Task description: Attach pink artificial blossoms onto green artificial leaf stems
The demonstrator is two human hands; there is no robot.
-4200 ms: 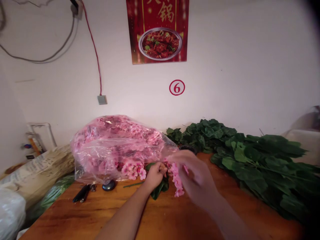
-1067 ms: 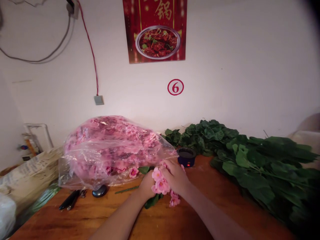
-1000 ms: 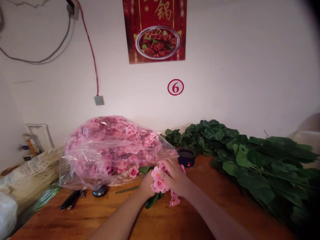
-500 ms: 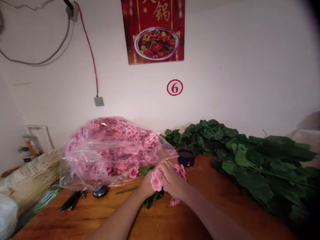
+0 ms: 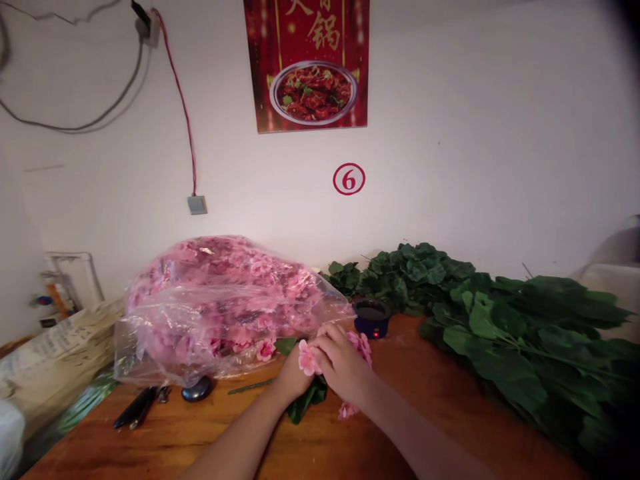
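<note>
My left hand [image 5: 292,375] is closed around a pink flower spray, its fingers mostly hidden behind a blossom [image 5: 309,358]. Over it lies my right hand [image 5: 341,360], fingers bent and pressed together on the same spray. More pink blossoms [image 5: 362,345] show beyond the right hand, and another blossom [image 5: 347,410] hangs below its wrist. Dark green leaves [image 5: 307,400] stick out beneath both hands. A green stem [image 5: 250,387] points out to the left of my left wrist. Exactly where the fingers pinch is hidden.
On the wooden table [image 5: 195,440] a clear plastic bag [image 5: 225,300] bulges with pink flowers. A small dark blue pot [image 5: 372,319] with a red light stands behind my hands. Green leaf branches [image 5: 505,333] pile up at right. A black-handled tool [image 5: 136,407] and a dark round object [image 5: 197,389] lie at left.
Both hands stay together on the spray. The front blossom has shifted slightly up and left, and the right fingers have moved a little over it. The whole view has tilted slightly.
</note>
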